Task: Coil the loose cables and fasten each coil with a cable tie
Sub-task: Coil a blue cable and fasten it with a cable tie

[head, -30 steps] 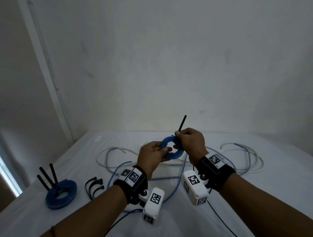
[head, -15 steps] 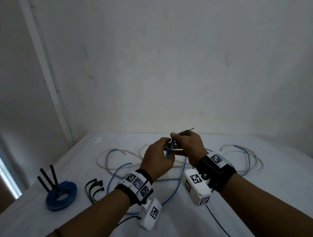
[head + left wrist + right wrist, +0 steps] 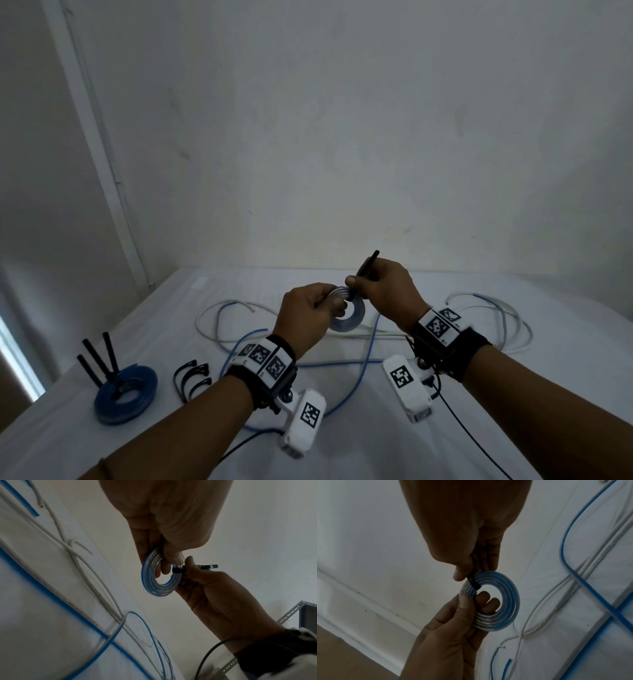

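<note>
**One coil tied, a second under the tie, loose cable left**

We took the held coil (image 3: 346,313) as our landmark. Far to its left on the white table (image 3: 513,445) lay a finished blue coil (image 3: 126,394), three black tie tails standing up from it. Between that and the held coil sat spare cable ties (image 3: 191,378). Our left hand (image 3: 308,317) pinched the held coil's rim, thumb outside and fingers through the hole. Our right hand (image 3: 385,291) gripped a black cable tie (image 3: 473,582) wrapped over the coil's top edge, its tail pointing up. Whether it was fully cinched we could not tell. Behind and to the right, white cables (image 3: 507,325) and a blue cable (image 3: 359,373) sprawled uncoiled, so we judged the task under halfway.
</note>
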